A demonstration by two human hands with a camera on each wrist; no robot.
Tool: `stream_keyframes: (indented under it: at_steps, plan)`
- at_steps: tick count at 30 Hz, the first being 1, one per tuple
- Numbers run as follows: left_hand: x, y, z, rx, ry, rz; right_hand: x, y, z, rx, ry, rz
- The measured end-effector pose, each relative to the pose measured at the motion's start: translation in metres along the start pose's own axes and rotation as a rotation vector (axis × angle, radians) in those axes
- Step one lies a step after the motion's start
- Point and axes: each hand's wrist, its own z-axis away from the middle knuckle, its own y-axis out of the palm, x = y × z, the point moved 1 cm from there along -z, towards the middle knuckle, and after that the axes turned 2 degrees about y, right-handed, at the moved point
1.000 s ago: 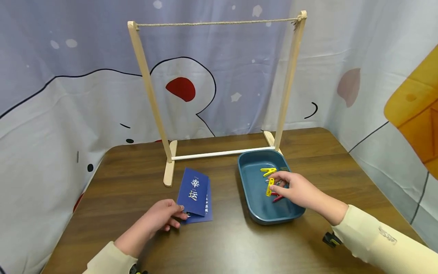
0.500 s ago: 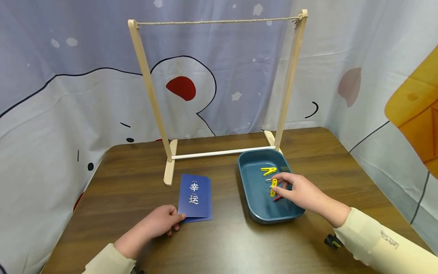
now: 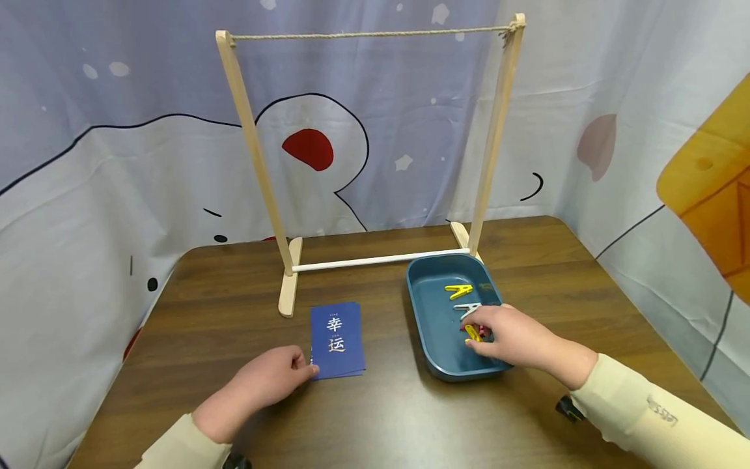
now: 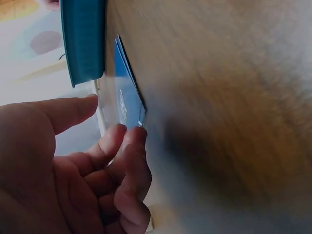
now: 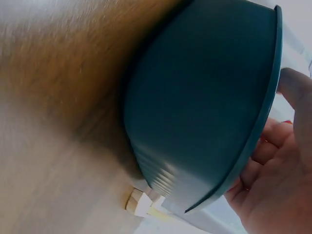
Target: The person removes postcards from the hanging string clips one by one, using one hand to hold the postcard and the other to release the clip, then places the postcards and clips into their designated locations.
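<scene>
Dark blue cards (image 3: pixel 342 345), the top one printed with pale characters, lie stacked flat on the table. My left hand (image 3: pixel 272 378) is at their lower left corner, fingertips by the edge. In the left wrist view its thumb stands apart from loosely curled fingers (image 4: pixel 134 161), with the cards (image 4: pixel 127 95) beyond them. Over the teal tray (image 3: pixel 430 345), my right hand (image 3: pixel 510 333) has a yellow clothespin (image 3: pixel 472 334) between thumb and fingers. Another yellow clothespin (image 3: pixel 459 290) and a white one (image 3: pixel 467 307) lie in the tray; red pieces are partly hidden under the hand.
Behind the cards and tray stands a wooden frame (image 3: pixel 258 156) with a rope (image 3: pixel 369 34) strung across its top and a white rod (image 3: pixel 381 260) low down. A printed curtain (image 3: pixel 404 130) hangs around the back of the wooden table (image 3: pixel 375 423).
The top card has come down flat and lined up with the one beneath; my left thumb has let it go. My right hand moved slightly lower with the yellow clothespin, uncovering the white one.
</scene>
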Motion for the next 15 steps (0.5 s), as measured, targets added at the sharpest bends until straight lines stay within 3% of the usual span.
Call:
stream_keyframes:
  at_steps: [6, 15]
  plan:
    - [-0.0042, -0.0033, -0.0064, -0.046, 0.006, -0.104, 0.0033, 0.0000, -0.0014, 0.041, -0.093, 0.124]
    - [-0.0094, 0.0040, -0.0078, -0.087, 0.058, -0.277, 0.0075, 0.0015, -0.0050, 0.217, -0.129, 0.232]
